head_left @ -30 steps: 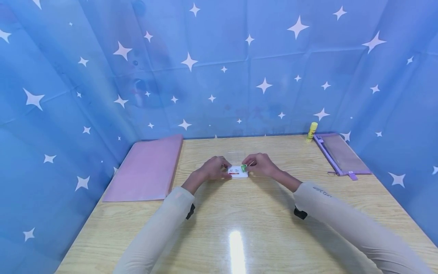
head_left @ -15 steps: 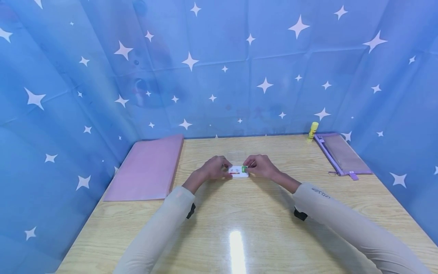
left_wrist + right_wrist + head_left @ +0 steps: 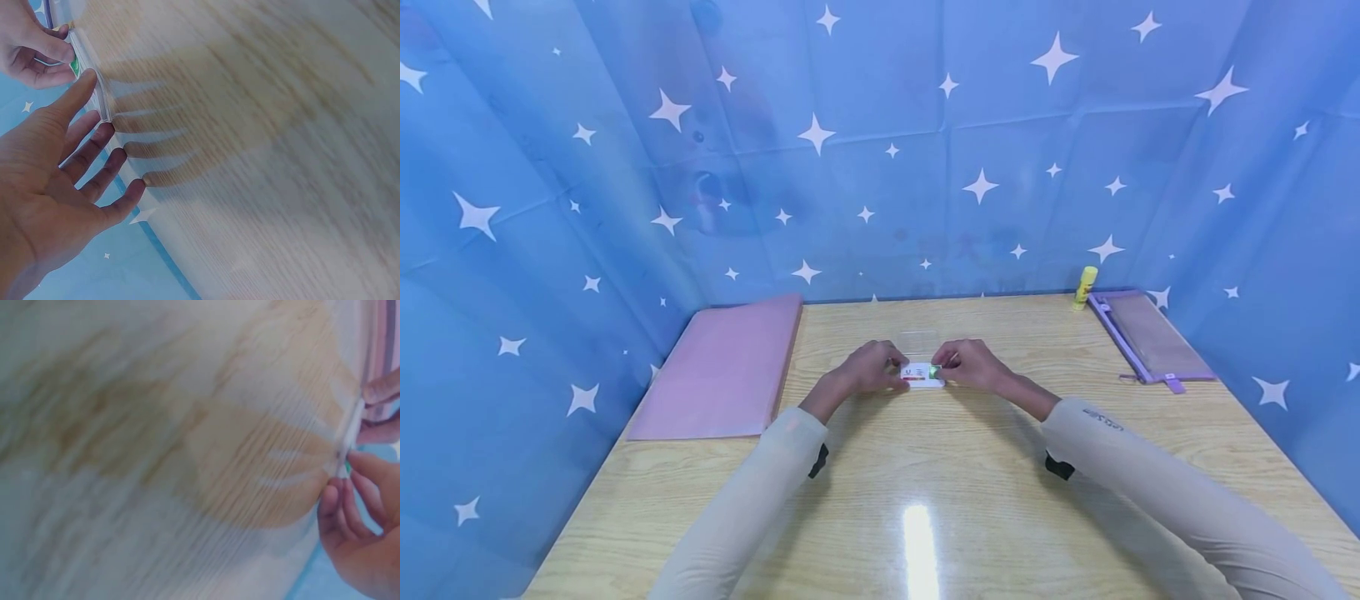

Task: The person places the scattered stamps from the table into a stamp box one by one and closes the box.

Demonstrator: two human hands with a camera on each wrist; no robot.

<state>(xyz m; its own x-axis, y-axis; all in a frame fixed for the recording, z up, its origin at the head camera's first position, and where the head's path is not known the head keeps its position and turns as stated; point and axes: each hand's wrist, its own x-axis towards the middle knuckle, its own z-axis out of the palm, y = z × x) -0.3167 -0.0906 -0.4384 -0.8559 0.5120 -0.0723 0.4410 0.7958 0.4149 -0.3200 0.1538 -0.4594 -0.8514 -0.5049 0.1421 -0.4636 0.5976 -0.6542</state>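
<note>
A small flat white case (image 3: 916,382) with dark print and a red-orange strip lies on the table between my hands. Its clear lid (image 3: 919,342) stands swung back on the far side. My left hand (image 3: 872,367) holds the case's left end between thumb and fingers; in the left wrist view the other fingers are spread past it. At the right end, a small green card-like piece (image 3: 935,372) lies over the case, and the fingertips of my right hand (image 3: 972,365) pinch its edge. Fingers cover part of the green piece, so its exact kind is unclear.
A large pink folder (image 3: 722,371) lies at the left of the wooden table (image 3: 850,500). At the back right stand a yellow glue stick (image 3: 1085,287) and a purple-edged zip pouch (image 3: 1157,337). A blue star-patterned curtain (image 3: 880,150) hangs behind.
The green piece has gone from tilted to lying flatter over the right end of the case, with my right hand shifting slightly. My left hand has stayed in place.
</note>
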